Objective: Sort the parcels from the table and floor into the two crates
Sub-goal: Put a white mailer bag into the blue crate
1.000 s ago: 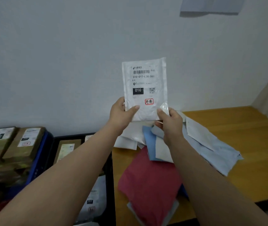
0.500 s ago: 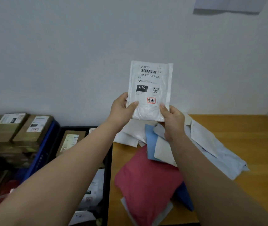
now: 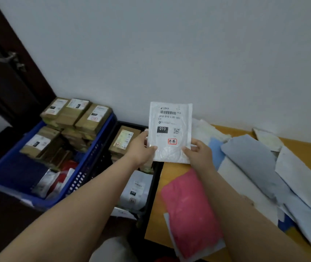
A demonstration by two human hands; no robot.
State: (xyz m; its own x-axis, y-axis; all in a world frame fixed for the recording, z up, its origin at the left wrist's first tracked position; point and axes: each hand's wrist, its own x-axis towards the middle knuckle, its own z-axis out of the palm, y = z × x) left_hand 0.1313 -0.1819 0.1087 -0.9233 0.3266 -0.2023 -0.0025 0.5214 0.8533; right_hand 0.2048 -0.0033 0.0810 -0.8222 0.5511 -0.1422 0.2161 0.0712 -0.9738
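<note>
- Far left, I've got the blue crate on the floor, stacked with brown cardboard parcels at the back and a few white and red bags lower down.
- Just beside it sits the black crate, holding more brown parcels and a white bag.
- My left hand pinches the white parcel's lower left edge, thumb on the front.
- The white parcel is upright in the air, label facing me, above the black crate's right rim and the counter's left edge.
- My right hand grips its lower right corner, thumb in front.
- Below on the counter lies a pink mailer; to the right, grey and white mailers overlap in a loose pile.
</note>
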